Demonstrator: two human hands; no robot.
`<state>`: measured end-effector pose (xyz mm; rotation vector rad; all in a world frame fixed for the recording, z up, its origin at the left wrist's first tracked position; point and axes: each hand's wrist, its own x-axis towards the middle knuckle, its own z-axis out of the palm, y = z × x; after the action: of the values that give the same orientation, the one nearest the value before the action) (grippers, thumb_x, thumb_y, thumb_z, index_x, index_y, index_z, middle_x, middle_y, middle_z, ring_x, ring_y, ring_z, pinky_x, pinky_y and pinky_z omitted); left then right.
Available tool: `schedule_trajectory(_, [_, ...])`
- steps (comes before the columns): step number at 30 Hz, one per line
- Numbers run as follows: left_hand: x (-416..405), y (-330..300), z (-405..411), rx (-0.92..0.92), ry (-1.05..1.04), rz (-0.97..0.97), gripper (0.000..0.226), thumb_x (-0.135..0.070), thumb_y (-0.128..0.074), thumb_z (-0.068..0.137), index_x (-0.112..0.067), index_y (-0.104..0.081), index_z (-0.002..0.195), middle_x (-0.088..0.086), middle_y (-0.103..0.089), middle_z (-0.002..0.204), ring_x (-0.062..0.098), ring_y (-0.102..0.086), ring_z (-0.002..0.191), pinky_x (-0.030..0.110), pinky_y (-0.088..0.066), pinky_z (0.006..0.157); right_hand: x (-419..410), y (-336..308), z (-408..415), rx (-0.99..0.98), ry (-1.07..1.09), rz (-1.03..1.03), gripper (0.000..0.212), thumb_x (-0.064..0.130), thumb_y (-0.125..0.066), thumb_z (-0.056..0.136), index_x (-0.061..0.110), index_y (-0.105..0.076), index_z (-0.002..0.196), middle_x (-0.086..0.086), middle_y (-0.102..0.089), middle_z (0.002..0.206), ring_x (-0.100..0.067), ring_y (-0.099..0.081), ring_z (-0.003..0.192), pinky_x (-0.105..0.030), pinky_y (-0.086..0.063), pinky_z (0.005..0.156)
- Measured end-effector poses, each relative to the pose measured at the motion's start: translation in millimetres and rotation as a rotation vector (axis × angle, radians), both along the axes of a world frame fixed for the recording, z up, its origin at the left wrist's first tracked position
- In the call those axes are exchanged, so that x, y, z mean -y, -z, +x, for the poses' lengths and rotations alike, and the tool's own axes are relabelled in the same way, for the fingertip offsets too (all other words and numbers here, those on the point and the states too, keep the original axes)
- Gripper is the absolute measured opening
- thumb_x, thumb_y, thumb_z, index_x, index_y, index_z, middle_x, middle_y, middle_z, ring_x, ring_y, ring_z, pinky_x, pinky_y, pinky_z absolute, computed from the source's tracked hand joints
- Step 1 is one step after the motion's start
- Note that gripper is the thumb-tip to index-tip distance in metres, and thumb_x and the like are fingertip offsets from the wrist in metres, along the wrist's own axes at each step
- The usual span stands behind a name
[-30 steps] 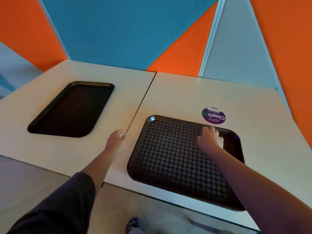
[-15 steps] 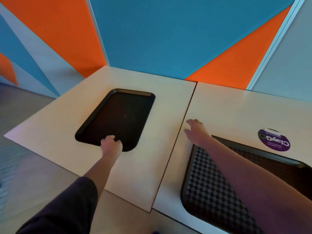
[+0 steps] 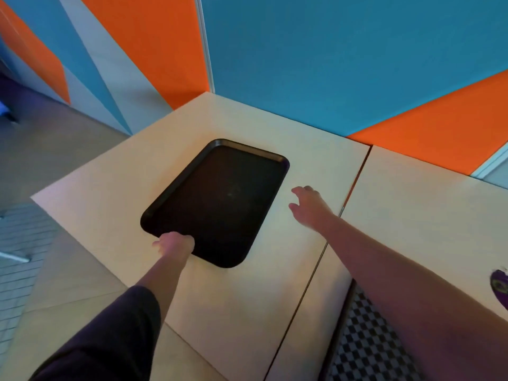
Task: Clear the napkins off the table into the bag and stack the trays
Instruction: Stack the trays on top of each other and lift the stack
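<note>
Head view, looking down and forward. Wall [image 3: 330, 64] behind: blue, orange and pale grey panels meeting at angles. Floor [image 3: 41, 166] at left, plain tan near the wall, small tiles [image 3: 19, 243] lower down.

Worktop [image 3: 115, 193]: two pale wood-look tables pushed together, a dark seam [image 3: 324, 248] running between them from far right toward the near edge. Left table fills the centre of the frame; right table only partly in view.

Black tray [image 3: 225, 199] lies flat on the left table, long axis running away from the camera and tilted to the right, nothing on it. A second tray, checker-patterned [image 3: 365, 345], sits on the right table at the lower right, mostly hidden under the right forearm and cut by the frame edge. The two trays are well apart, not stacked. Purple round sticker [image 3: 500, 287] on the right table at the frame edge, print unreadable.

Left arm in a dark sleeve [image 3: 110, 331]. Left hand [image 3: 174, 243] is at the near rim of the black tray, touching it at the near-left corner; fingers curl down over the rim, but whether they actually grip it I cannot tell. Right hand [image 3: 309, 206] hovers over the bare worktop just right of the black tray, fingers spread and loosely bent, holding nothing, not touching the tray.
</note>
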<state>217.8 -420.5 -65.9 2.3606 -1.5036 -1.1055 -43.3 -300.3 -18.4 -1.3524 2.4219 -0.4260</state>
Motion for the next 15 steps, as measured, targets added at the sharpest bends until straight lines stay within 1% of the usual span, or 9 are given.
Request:
schedule_trajectory(2, [7,6,1,0.024,0.023,0.017,0.056,-0.010,-0.052,0.090,0.005,-0.028,0.138,0.026,-0.027,0.145,0.036,-0.043,0.123,0.041,-0.041,0.101,14,1,-5,-0.004,-0.034,0.005,0.044,0.020,-0.046,0.095,0.012,-0.037,0.137,-0.011,-0.041,0.138,-0.028,-0.040,0.126,-0.041,-0.042,0.100])
schedule_trajectory(3, [10,10,2,0.034,0.036,0.013,0.052,-0.009,-0.051,0.091,0.007,-0.030,0.136,0.027,-0.033,0.141,0.036,-0.046,0.121,0.042,-0.032,0.110,23,3,-9,-0.002,-0.042,0.001,0.044,0.020,-0.045,0.095,0.012,-0.036,0.138,-0.011,-0.041,0.138,-0.028,-0.040,0.127,-0.041,-0.042,0.101])
schedule_trajectory(4, [13,14,3,0.041,0.042,-0.001,0.050,-0.010,-0.049,0.091,0.008,-0.031,0.135,0.027,-0.039,0.137,0.035,-0.048,0.119,0.043,-0.023,0.114,31,4,-12,0.001,-0.044,-0.002,0.044,0.020,-0.045,0.095,0.013,-0.036,0.138,-0.011,-0.040,0.138,-0.028,-0.040,0.127,-0.041,-0.042,0.100])
schedule_trajectory(5, [17,19,4,0.049,0.058,-0.014,0.052,-0.009,-0.049,0.091,0.008,-0.029,0.136,0.027,-0.040,0.137,0.035,-0.049,0.118,0.043,-0.022,0.115,39,5,-14,0.004,-0.044,-0.001,0.044,0.020,-0.045,0.095,0.013,-0.036,0.138,-0.010,-0.040,0.138,-0.028,-0.040,0.127,-0.041,-0.042,0.100])
schedule_trajectory(6, [20,23,6,0.031,0.041,-0.014,0.058,-0.006,-0.051,0.090,0.009,-0.024,0.138,0.028,-0.033,0.141,0.036,-0.050,0.116,0.041,-0.031,0.110,46,6,-16,0.004,-0.046,0.004,0.043,0.020,-0.044,0.095,0.013,-0.037,0.137,-0.010,-0.041,0.137,-0.028,-0.040,0.126,-0.041,-0.042,0.099])
schedule_trajectory(7, [21,22,6,0.004,0.006,-0.010,0.064,-0.002,-0.053,0.088,0.009,-0.018,0.140,0.029,-0.022,0.147,0.038,-0.051,0.114,0.040,-0.042,0.100,52,8,-17,0.003,-0.048,0.011,0.042,0.020,-0.044,0.095,0.013,-0.038,0.137,-0.011,-0.042,0.136,-0.028,-0.041,0.125,-0.041,-0.042,0.098])
schedule_trajectory(9, [30,21,10,-0.008,-0.039,-0.015,0.073,0.006,-0.055,0.085,0.006,-0.011,0.143,0.025,-0.005,0.153,0.040,-0.052,0.112,0.041,-0.052,0.087,64,10,-20,0.005,-0.046,0.025,0.042,0.020,-0.045,0.095,0.012,-0.039,0.136,-0.012,-0.042,0.135,-0.028,-0.041,0.125,-0.041,-0.042,0.098])
schedule_trajectory(11, [39,18,15,0.013,-0.021,-0.008,0.074,0.007,-0.054,0.085,0.007,-0.009,0.143,0.024,-0.003,0.154,0.041,-0.051,0.113,0.043,-0.052,0.087,72,13,-21,0.012,-0.032,0.026,0.042,0.020,-0.045,0.095,0.011,-0.039,0.135,-0.013,-0.042,0.135,-0.029,-0.041,0.124,-0.041,-0.042,0.098])
schedule_trajectory(15, [62,14,25,0.118,0.065,-0.020,0.071,0.004,-0.052,0.086,0.011,-0.008,0.142,0.029,-0.010,0.150,0.043,-0.048,0.116,0.045,-0.049,0.089,76,23,-21,0.023,0.025,0.042,0.042,0.021,-0.046,0.095,0.011,-0.039,0.135,-0.013,-0.041,0.135,-0.029,-0.042,0.121,-0.041,-0.043,0.096])
